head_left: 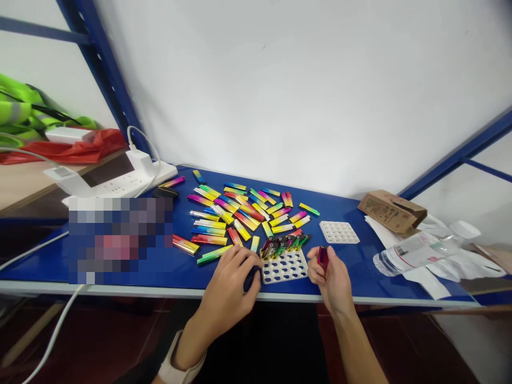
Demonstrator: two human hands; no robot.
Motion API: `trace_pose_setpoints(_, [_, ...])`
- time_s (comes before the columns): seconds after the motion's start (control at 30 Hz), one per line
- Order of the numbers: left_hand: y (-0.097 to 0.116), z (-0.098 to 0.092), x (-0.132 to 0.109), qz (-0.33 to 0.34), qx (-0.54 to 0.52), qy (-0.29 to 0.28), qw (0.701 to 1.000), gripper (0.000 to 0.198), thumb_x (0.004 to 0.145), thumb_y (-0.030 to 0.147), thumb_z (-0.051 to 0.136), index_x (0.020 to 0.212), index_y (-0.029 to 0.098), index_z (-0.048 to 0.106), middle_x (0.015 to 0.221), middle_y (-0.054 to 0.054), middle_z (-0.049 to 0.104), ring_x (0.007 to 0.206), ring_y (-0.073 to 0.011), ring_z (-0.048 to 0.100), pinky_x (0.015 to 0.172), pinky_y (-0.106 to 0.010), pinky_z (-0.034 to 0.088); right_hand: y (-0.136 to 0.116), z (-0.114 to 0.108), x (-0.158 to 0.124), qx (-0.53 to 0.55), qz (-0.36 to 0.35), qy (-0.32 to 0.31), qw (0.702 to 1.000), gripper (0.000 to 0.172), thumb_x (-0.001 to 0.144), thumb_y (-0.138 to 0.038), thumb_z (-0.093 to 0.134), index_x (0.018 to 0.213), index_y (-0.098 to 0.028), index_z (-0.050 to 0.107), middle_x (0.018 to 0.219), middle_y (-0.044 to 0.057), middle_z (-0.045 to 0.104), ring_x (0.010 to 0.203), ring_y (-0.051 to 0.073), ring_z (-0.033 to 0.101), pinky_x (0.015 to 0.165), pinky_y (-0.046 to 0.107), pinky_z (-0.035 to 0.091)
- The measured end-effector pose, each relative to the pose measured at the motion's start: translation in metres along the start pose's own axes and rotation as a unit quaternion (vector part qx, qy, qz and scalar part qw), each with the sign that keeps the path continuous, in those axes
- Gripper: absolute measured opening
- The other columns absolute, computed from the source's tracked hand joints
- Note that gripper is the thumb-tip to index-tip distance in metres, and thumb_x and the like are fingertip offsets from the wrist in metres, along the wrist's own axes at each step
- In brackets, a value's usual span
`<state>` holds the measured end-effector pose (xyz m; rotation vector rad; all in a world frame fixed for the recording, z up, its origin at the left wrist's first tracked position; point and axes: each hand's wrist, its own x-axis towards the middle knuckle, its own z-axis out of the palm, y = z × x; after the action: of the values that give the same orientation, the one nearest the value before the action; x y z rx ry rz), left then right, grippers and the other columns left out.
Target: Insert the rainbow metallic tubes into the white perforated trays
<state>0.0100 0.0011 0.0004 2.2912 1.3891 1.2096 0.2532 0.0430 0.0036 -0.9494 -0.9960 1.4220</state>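
My right hand (335, 278) is closed round a small, shiny dark red lighter-like piece (322, 257), its end poking up between thumb and fingers. My left hand (232, 280) rests at the table's front with fingers curled, and something dark (251, 278) shows between thumb and fingers; I cannot make out what. Between both hands lies a white perforated tray (285, 273). Several slim pieces with black heads (282, 244) stand tilted in its far rows, while the nearer holes show bare. Beyond my left hand, several shiny rainbow-coloured lighter-like pieces (240, 217) lie scattered.
A second white perforated tray (339, 232) lies on the blue table (360, 272). To the right are a cardboard box (390, 210), a clear bottle (420, 250) and white paper. At left stand a power strip (116, 186) with cables and a blurred-out patch. A wall rises behind.
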Motion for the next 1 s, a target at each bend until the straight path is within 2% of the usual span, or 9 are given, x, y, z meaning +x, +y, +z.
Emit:
trace_pose_setpoints(0.07, [0.0, 0.0, 0.0, 0.0, 0.002, 0.001, 1.0, 0.011, 0.098, 0.012, 0.052, 0.104, 0.021, 0.056, 0.107, -0.002, 0.061, 0.106, -0.0196, 0.051, 0.105, -0.043, 0.039, 0.0, 0.0, 0.0, 0.026, 0.012, 0.005, 1.0, 0.057, 0.094, -0.069, 0.054, 0.077, -0.014, 0.056, 0.059, -0.006, 0.025, 0.049, 0.005, 0.02, 0.049, 0.023, 0.016])
trace_pose_setpoints(0.13, [0.001, -0.001, 0.0, 0.001, 0.002, 0.003, 1.0, 0.011, 0.097, 0.012, 0.052, 0.104, 0.021, 0.056, 0.107, -0.002, 0.061, 0.106, -0.0196, 0.051, 0.104, -0.043, 0.039, 0.001, 0.001, 0.0, 0.042, 0.012, 0.015, 0.999, 0.058, 0.092, -0.068, 0.057, 0.069, -0.015, 0.051, 0.057, -0.006, 0.023, 0.048, 0.006, 0.019, 0.048, 0.023, 0.015])
trace_pose_setpoints(0.27, [0.001, 0.0, 0.001, 0.0, -0.001, 0.004, 1.0, 0.012, 0.098, 0.012, 0.051, 0.104, 0.021, 0.056, 0.107, -0.002, 0.061, 0.105, -0.0197, 0.051, 0.102, -0.042, 0.04, 0.0, 0.001, 0.001, 0.043, 0.004, 0.035, 0.998, 0.053, 0.087, -0.061, 0.061, 0.063, -0.017, 0.045, 0.055, -0.006, 0.021, 0.047, 0.006, 0.018, 0.046, 0.023, 0.014])
trace_pose_setpoints(0.47, [0.001, 0.001, 0.0, 0.004, 0.004, 0.01, 1.0, 0.013, 0.097, 0.011, 0.052, 0.104, 0.021, 0.056, 0.107, -0.002, 0.061, 0.106, -0.0195, 0.051, 0.104, -0.042, 0.039, -0.001, -0.003, 0.002, 0.016, -0.011, 0.079, 0.997, 0.04, 0.087, -0.048, 0.053, 0.061, -0.019, 0.041, 0.054, -0.006, 0.021, 0.046, 0.007, 0.017, 0.045, 0.023, 0.013])
trace_pose_setpoints(0.63, [0.001, 0.0, -0.001, 0.004, 0.001, 0.01, 1.0, 0.014, 0.097, 0.011, 0.052, 0.106, 0.021, 0.056, 0.107, -0.002, 0.061, 0.106, -0.0194, 0.052, 0.104, -0.042, 0.039, -0.002, -0.005, 0.002, 0.008, -0.017, 0.059, 0.998, 0.046, 0.092, -0.055, 0.051, 0.065, -0.018, 0.044, 0.056, -0.006, 0.021, 0.047, 0.007, 0.018, 0.045, 0.022, 0.014])
trace_pose_setpoints(0.83, [0.001, 0.0, -0.001, 0.005, 0.0, 0.012, 1.0, 0.013, 0.097, 0.011, 0.052, 0.105, 0.021, 0.056, 0.106, -0.002, 0.061, 0.105, -0.0197, 0.051, 0.103, -0.042, 0.04, 0.001, -0.01, 0.002, -0.029, -0.031, 0.071, 0.997, 0.041, 0.095, -0.049, 0.048, 0.068, -0.019, 0.041, 0.056, -0.006, 0.024, 0.046, 0.007, 0.02, 0.044, 0.021, 0.015])
trace_pose_setpoints(0.9, [0.0, 0.001, -0.001, 0.005, 0.001, 0.012, 1.0, 0.013, 0.097, 0.011, 0.052, 0.105, 0.021, 0.056, 0.106, -0.002, 0.061, 0.105, -0.0198, 0.051, 0.104, -0.043, 0.04, -0.001, -0.009, 0.001, -0.072, -0.047, 0.069, 0.994, 0.043, 0.099, -0.055, 0.046, 0.077, -0.018, 0.047, 0.057, -0.006, 0.028, 0.047, 0.007, 0.022, 0.044, 0.021, 0.017])
trace_pose_setpoints(1.0, [0.0, 0.001, 0.0, 0.001, 0.002, 0.01, 1.0, 0.014, 0.097, 0.011, 0.052, 0.106, 0.021, 0.056, 0.107, -0.002, 0.061, 0.106, -0.02, 0.051, 0.104, -0.043, 0.039, -0.005, -0.006, -0.002, -0.159, -0.089, 0.053, 0.982, 0.04, 0.101, -0.059, 0.05, 0.101, -0.019, 0.053, 0.065, -0.004, 0.041, 0.049, 0.007, 0.03, 0.044, 0.021, 0.024])
